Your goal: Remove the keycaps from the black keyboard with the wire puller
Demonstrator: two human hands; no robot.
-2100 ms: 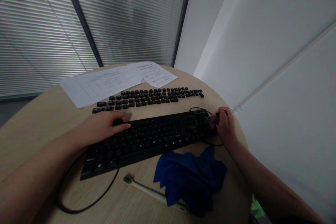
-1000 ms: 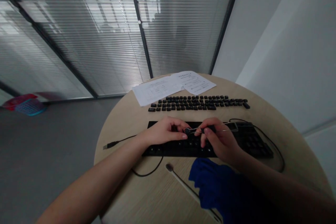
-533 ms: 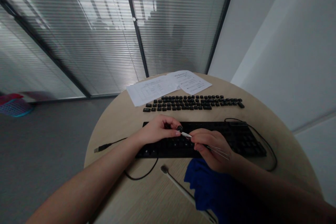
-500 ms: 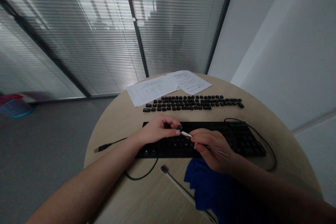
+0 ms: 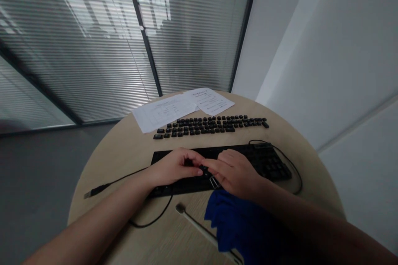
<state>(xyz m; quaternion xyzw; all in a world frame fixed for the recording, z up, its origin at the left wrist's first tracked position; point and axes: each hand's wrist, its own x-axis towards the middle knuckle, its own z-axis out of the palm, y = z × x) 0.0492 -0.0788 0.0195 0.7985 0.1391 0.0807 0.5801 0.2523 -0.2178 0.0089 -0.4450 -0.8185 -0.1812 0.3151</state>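
Observation:
My left hand point(image 5: 178, 166) is over the left half of a black keyboard point(image 5: 270, 161), thumb and fingers curled together. At its fingertips is a small black keycap point(image 5: 204, 169), hard to make out against the dark keyboard. My right hand point(image 5: 236, 172) is closed, its index finger reaching to the left fingertips. From beneath it stick out the wire loops of a keycap puller point(image 5: 214, 181), low over the keyboard's front edge; the fingers hide its handle. Several loose black keycaps point(image 5: 199, 126) lie in rows behind the keyboard.
Printed papers point(image 5: 168, 109) lie at the back of the round wooden table point(image 5: 115, 149). In front are a brush point(image 5: 199, 226) and a blue cloth point(image 5: 230, 219), partly under my right arm. The cable's USB plug point(image 5: 93, 191) lies at left. A blinds-covered glass partition point(image 5: 105, 58) stands behind.
My right hand has turned the keycap puller, so its wire loops now point down toward the keyboard instead of back toward my wrist. Both hands are lower, and the view has shifted right.

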